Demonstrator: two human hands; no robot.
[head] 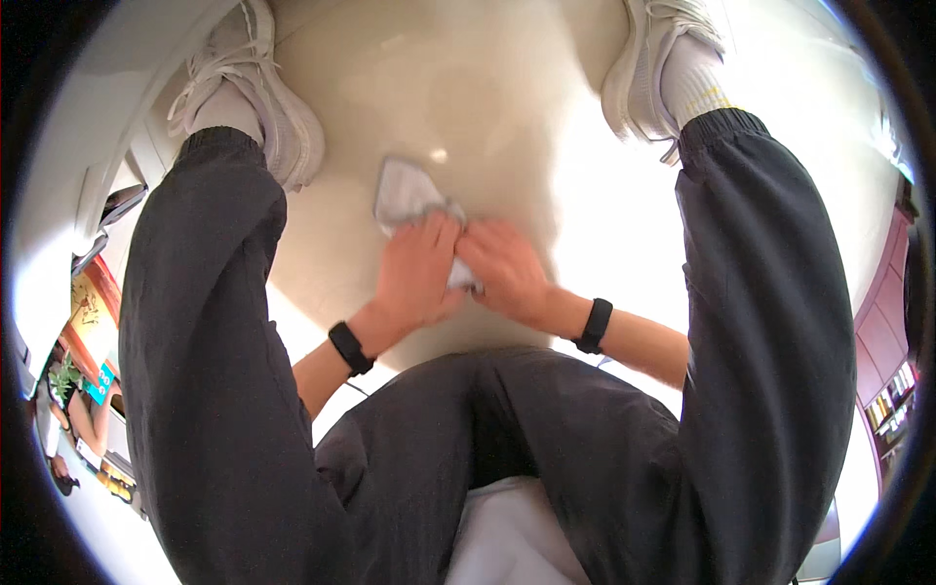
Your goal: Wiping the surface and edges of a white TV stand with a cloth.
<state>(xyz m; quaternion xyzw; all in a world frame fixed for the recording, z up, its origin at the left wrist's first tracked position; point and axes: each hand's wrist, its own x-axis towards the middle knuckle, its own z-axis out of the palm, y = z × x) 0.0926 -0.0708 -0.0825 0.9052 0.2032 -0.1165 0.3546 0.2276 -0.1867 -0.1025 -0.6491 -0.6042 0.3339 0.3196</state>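
A crumpled white cloth [411, 191] with a darker edge is between my two hands, low over a glossy beige floor [468, 95]. My left hand [418, 267] has its fingers bent over the cloth's middle, its back facing up. Close against it, my right hand [506, 267] grips the lower end, where a bit of white cloth shows between the hands. Both hands are slightly blurred, and their fingertips are partly hidden. Whether the cloth touches the floor I cannot tell. A black band [351, 349] circles my left wrist, and another black band [596, 325] my right.
My legs in dark trousers [760, 307] frame both sides. A white sneaker [292, 139] stands at upper left, another sneaker [632, 95] at upper right. A pale smooth panel [95, 95] curves along the left rim. A person's arm [88, 424] and shelves [892, 417] show at the edges.
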